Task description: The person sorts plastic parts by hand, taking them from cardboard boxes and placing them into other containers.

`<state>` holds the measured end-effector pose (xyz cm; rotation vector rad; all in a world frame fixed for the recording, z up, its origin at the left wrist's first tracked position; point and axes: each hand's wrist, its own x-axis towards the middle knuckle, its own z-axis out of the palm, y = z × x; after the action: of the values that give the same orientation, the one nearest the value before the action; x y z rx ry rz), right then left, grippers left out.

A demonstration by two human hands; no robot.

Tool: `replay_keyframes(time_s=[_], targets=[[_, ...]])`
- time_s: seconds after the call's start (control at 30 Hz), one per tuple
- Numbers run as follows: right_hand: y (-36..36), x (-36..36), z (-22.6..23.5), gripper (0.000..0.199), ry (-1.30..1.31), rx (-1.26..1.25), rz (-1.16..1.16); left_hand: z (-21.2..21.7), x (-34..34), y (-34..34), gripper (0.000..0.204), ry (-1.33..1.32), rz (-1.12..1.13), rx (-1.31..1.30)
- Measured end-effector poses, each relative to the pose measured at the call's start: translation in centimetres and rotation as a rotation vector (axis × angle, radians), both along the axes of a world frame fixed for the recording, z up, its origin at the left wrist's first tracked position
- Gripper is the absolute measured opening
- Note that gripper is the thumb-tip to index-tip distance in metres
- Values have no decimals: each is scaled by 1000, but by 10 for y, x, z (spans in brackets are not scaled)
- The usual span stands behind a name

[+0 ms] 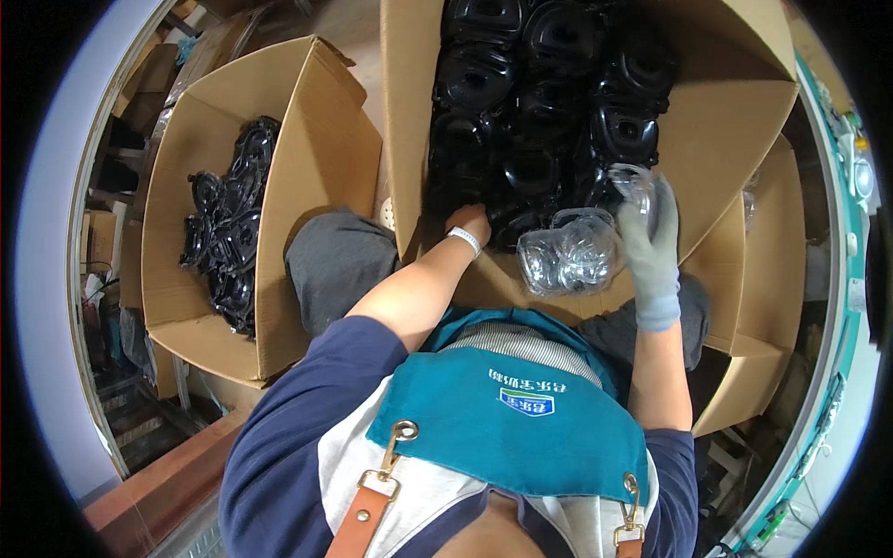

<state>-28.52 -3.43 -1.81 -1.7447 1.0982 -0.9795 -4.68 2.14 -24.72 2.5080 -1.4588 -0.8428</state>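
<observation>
Several glossy black moulded plastic parts [535,172] lie in rows inside the large cardboard box [726,139] before me. My left hand [470,223], bare and with a pale band at the wrist, reaches over the box's near side. Its fingers curl down beside the black parts, and whatever they grip is hidden. In a grey glove, my right hand [648,237] is closed on a clear plastic shell [634,189] at the right of the rows. More clear plastic shells [569,253], clustered together, sit between my hands at the near end of the rows.
To the left, a second open cardboard box [279,316] holds a heap of black plastic parts [233,223]. Another carton [758,307] stands at the right, behind my right arm. My knees [339,265] press close to the big box. A teal-edged surface [842,372] runs along the far right.
</observation>
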Motion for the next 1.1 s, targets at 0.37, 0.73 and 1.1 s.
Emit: replay_keyframes(time_s=[0.37, 0.73, 1.1], targets=[[36, 45, 21, 61, -773, 1068, 213, 235, 17, 20, 35, -78, -469, -940], [45, 106, -17, 59, -1231, 1032, 481, 256, 3, 49, 54, 93, -243, -1258], [76, 133, 21, 90, -583, 220, 385, 237, 1, 59, 102, 1587, 181, -1109]])
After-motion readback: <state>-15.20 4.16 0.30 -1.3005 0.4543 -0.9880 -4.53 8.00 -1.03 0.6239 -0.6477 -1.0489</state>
